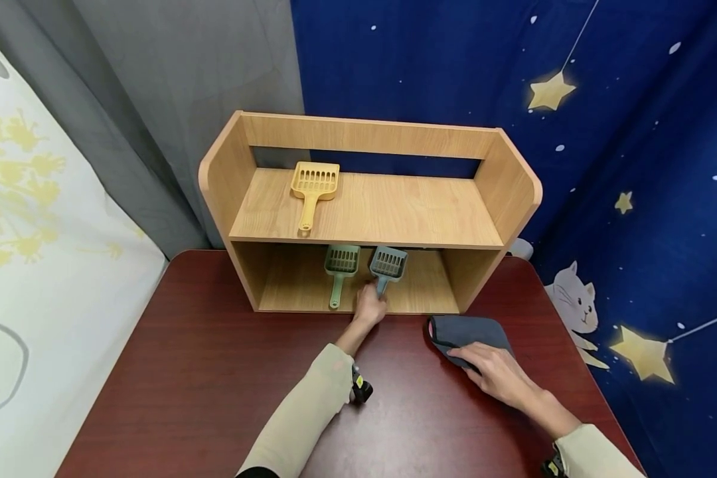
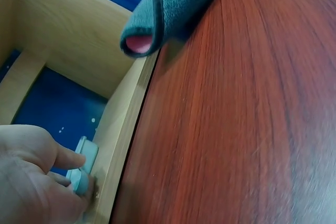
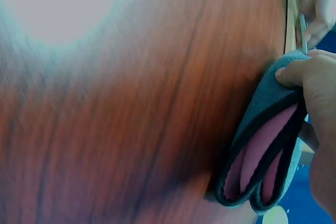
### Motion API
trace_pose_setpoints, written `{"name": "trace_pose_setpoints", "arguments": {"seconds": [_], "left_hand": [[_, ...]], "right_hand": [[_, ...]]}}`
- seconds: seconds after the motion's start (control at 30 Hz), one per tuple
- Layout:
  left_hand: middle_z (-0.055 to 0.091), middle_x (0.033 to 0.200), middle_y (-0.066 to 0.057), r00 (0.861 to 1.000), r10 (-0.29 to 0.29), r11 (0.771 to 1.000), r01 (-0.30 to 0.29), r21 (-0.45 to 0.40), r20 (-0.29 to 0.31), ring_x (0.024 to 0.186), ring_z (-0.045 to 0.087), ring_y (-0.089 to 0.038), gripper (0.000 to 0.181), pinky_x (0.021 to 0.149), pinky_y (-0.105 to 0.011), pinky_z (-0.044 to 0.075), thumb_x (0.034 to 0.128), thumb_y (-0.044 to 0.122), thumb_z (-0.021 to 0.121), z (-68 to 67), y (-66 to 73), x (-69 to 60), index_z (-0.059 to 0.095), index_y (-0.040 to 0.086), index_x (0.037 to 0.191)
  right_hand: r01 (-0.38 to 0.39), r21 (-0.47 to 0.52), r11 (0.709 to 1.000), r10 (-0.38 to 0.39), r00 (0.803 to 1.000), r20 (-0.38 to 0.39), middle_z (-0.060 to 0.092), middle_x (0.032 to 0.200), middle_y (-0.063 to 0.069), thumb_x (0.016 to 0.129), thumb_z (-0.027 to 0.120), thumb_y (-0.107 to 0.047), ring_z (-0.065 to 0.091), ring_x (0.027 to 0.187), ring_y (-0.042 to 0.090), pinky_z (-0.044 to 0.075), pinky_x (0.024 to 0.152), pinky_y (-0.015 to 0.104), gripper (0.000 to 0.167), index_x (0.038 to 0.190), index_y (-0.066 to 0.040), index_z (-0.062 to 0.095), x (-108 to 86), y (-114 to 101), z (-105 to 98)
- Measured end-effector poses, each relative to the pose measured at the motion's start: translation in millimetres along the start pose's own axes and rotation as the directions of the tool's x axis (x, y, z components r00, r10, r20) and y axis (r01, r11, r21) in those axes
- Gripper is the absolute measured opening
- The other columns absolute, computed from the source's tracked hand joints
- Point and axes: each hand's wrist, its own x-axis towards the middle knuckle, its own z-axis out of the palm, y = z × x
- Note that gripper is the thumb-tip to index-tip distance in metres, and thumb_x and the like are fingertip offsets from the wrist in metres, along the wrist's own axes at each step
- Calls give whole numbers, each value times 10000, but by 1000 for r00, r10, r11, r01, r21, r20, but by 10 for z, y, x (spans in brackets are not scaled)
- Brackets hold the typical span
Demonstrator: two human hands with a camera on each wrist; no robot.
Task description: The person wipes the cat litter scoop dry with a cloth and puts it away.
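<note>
On the lower shelf lies a blue slotted litter scoop (image 1: 388, 263), its handle pinched by my left hand (image 1: 370, 307). In the left wrist view the thumb and fingers close on the scoop's light blue handle (image 2: 79, 181). Just left of it rests a green litter scoop (image 1: 342, 260), handle toward the front. A yellow litter scoop (image 1: 315, 179) sits on the upper shelf. My right hand (image 1: 497, 373) grips a folded dark grey cloth (image 1: 472, 330) by the table's right side. Pink lining shows inside the cloth's folds (image 3: 268, 139) in the right wrist view.
A two-tier wooden shelf (image 1: 364, 242) stands at the back of the dark red table (image 1: 215, 385). Behind it hang a grey curtain (image 1: 197, 66) and a blue curtain with stars (image 1: 430, 60). White patterned fabric (image 1: 48, 265) hangs along the left.
</note>
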Motion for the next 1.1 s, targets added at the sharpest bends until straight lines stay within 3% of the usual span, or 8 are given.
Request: {"name": "trace_pose_setpoints", "arguments": {"seconds": [0.13, 0.3, 0.4, 0.5, 0.7, 0.8, 0.93, 1.1], "left_hand": [[691, 804, -196, 1000, 16, 999, -16, -31, -22, 876, 704, -486, 49, 751, -602, 519, 878, 4, 657, -89, 188, -85, 616, -1, 853], [653, 741, -142, 999, 35, 999, -36, -29, -33, 794, 688, -431, 103, 715, -549, 516, 889, 45, 665, -20, 186, -91, 590, 39, 819], [663, 783, -142, 1000, 21, 998, -22, -52, -7, 812, 678, -402, 54, 750, -526, 527, 905, 42, 673, 7, 163, -74, 631, 7, 908], [705, 864, -151, 999, -24, 996, 28, -83, 44, 893, 688, -385, 126, 817, -526, 537, 936, 56, 690, -17, 182, -71, 682, -18, 1038], [725, 1064, -218, 996, -48, 992, 56, -112, 70, 1041, 681, -432, 322, 927, -576, 522, 961, 114, 714, 137, -34, -14, 668, -24, 1249], [677, 1299, -281, 996, -32, 995, 39, -89, 85, 1206, 639, -476, 539, 1036, -585, 493, 969, 151, 709, 60, -35, -36, 565, -68, 1440], [611, 1416, -298, 996, 53, 998, -54, 12, 73, 1282, 596, -473, 619, 1083, -557, 465, 990, 198, 683, -28, -67, -69, 495, -100, 1500], [524, 1509, -320, 985, 103, 994, -108, 25, 138, 1404, 488, -495, 635, 1201, -623, 314, 989, 153, 701, -366, 152, -190, 467, -114, 1515]], "right_hand": [[33, 1, 999, -33, 999, -4, 731, 1190, -24, 771, 847, 16, 699, 1040, 158, 586, 801, 393, 547, 1287, -127, 736, 13, -77, 25], [50, -22, 999, -50, 999, -6, 719, 1216, -19, 764, 882, -30, 676, 1032, 144, 579, 802, 377, 559, 1295, -137, 740, 14, -157, 55], [52, -11, 999, -52, 999, 3, 716, 1234, -21, 760, 910, -50, 668, 1048, 143, 569, 830, 381, 599, 1324, -150, 734, 17, -204, 70], [35, -2, 999, -35, 999, 23, 713, 1222, -42, 767, 920, -84, 658, 1071, 134, 562, 863, 381, 655, 1381, -159, 704, 14, -255, 83], [4, 9, 1000, -5, 999, 36, 718, 1183, -43, 787, 918, -167, 653, 1086, 152, 563, 867, 410, 700, 1438, -153, 659, -12, -335, 128], [10, 11, 1000, -11, 999, 48, 725, 1269, -14, 808, 901, -197, 647, 1148, 192, 545, 897, 443, 643, 1409, -142, 681, -7, -364, 152], [8, 6, 1000, -8, 997, 71, 714, 1344, 29, 837, 887, -242, 633, 1197, 231, 522, 923, 461, 601, 1393, -122, 693, 4, -402, 172], [-19, 9, 1000, 18, 996, 90, 714, 1349, 27, 858, 881, -275, 626, 1208, 221, 516, 937, 458, 569, 1381, -132, 706, 13, -412, 138]]}}
